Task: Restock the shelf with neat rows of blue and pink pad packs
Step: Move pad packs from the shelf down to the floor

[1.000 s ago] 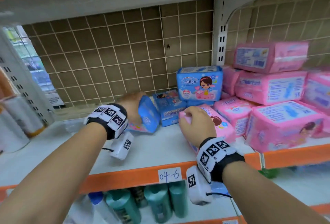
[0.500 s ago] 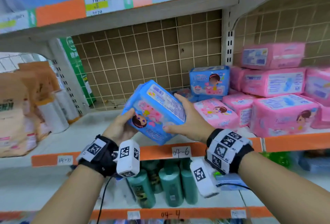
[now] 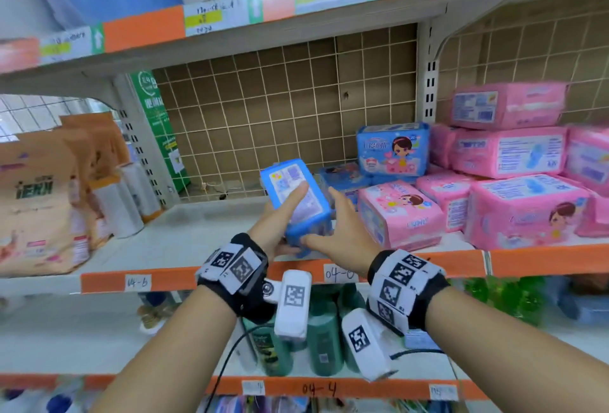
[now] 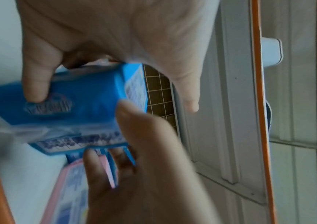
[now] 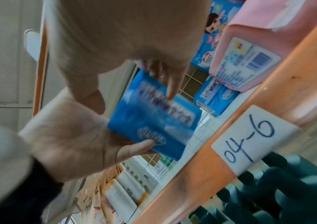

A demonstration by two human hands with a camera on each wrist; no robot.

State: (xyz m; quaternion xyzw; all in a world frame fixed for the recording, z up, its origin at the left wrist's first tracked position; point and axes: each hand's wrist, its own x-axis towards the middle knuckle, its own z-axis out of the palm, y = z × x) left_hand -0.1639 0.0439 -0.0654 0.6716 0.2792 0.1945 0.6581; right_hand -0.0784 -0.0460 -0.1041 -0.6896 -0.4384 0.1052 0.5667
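Note:
A blue pad pack (image 3: 314, 213) (image 4: 86, 98) (image 5: 154, 118) hangs tilted over the shelf (image 3: 184, 241), back label up. My left hand (image 3: 270, 231) (image 4: 115, 30) grips its near left end, one digit lying across the label. My right hand (image 3: 342, 231) (image 5: 125, 30) pinches its right side, fingers behind and thumb at the near end. Just to the right a pink pack (image 3: 398, 215) lies on the shelf. Behind it lie flat blue packs (image 3: 342, 175), with an upright blue pack (image 3: 392, 149) on top. Stacked pink packs (image 3: 527, 208) fill the right bay.
Brown paper bags (image 3: 33, 201) and white rolls (image 3: 122, 201) stand at the shelf's left end. A wire grid (image 3: 280, 109) backs the shelf and an upright post (image 3: 428, 83) divides the bays. Green bottles (image 3: 323, 340) stand on the shelf below.
My left hand lifted the blue pack off the shelf and my right hand joined it. The pack has since turned label-side up and moved further over the shelf.

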